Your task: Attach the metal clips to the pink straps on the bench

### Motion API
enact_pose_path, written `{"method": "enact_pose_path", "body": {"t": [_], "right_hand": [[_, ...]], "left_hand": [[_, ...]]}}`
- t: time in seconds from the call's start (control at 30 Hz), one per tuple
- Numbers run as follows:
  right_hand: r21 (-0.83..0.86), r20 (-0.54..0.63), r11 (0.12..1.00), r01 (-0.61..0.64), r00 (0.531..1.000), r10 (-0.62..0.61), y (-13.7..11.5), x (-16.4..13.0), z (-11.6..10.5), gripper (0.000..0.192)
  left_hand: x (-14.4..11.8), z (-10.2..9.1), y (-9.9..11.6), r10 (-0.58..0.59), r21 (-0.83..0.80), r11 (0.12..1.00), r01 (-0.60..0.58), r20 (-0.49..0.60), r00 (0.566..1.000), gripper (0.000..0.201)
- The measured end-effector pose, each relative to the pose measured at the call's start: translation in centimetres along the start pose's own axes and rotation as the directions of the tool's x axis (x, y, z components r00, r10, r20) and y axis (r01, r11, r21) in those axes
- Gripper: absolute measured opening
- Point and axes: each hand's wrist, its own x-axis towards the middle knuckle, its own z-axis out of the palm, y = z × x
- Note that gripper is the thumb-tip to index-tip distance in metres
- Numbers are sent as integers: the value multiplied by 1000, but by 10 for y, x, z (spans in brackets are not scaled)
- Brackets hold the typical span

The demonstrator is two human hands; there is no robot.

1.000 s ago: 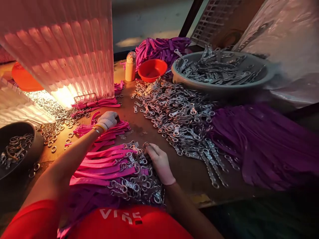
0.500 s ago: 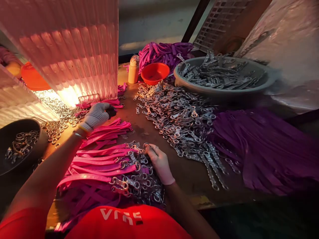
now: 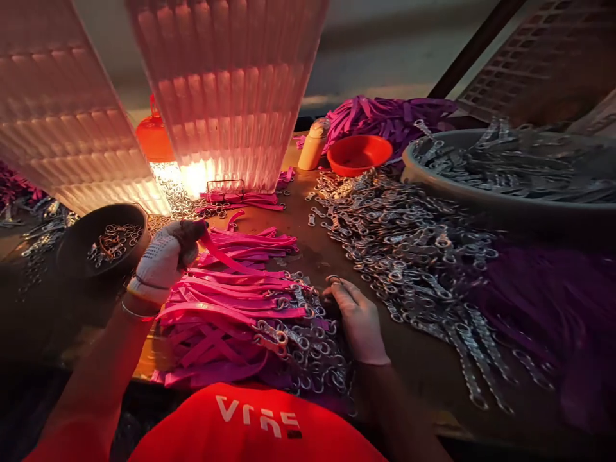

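Note:
My left hand (image 3: 166,256), in a white knitted glove, is closed around one end of a pink strap (image 3: 221,255) that slants down over other straps. My right hand (image 3: 360,319), also covered in white, pinches a small metal ring (image 3: 332,279) between thumb and fingertips. Between the hands lies a heap of pink straps (image 3: 216,295), their right ends fitted with metal rings and chain-like links (image 3: 293,340). Above it rests a bundle of pink straps (image 3: 260,240) with no links showing.
A lamp glows behind two ribbed translucent panels (image 3: 231,83). A dark bowl (image 3: 72,253) holds rings at left. To the right are loose metal links (image 3: 399,237), a large grey basin (image 3: 433,179), a red bowl (image 3: 359,155), a bottle (image 3: 312,147) and purple straps (image 3: 543,308).
My view has swung left. My left hand has drawn back from the straps near the panel, now with a pink strap in it. My right hand keeps its pinch on the ring.

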Motion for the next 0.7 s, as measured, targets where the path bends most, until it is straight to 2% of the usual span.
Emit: {"method": "enact_pose_path", "body": {"t": [0.13,0.23,0.3,0.37,0.43,0.5,0.53,0.63,0.7], "right_hand": [[-101,10,985,140,990,-140,-32,-14,-2,49],[-135,122,967,215,972,-199,-64,-32,5,43],[-143,221,943,302,938,-267,-85,-45,15,36],[-134,334,884,448,860,-385,-101,-58,28,28],[-113,452,793,598,742,-495,-110,-68,42,23],[-110,556,711,694,636,-535,-113,-76,53,25],[-124,598,676,726,598,-533,-111,-79,56,27],[-241,684,557,795,546,-484,-104,-87,62,28],[-340,724,432,835,525,-446,-100,-90,63,27]], "left_hand": [[-13,-9,-9,-57,-14,998,58,33,998,22],[-18,-10,-14,-89,-47,995,91,40,995,22],[-24,-7,-18,-124,-104,986,128,48,991,22],[-33,0,-26,-168,-189,965,180,81,983,20],[-46,10,-40,-232,-243,933,266,162,959,19],[-62,19,-58,-288,-269,897,351,248,925,21],[-70,24,-67,-311,-278,880,385,274,910,22],[-90,35,-84,-381,-283,850,445,254,889,26],[-99,40,-87,-401,-225,867,444,212,891,30]]}}
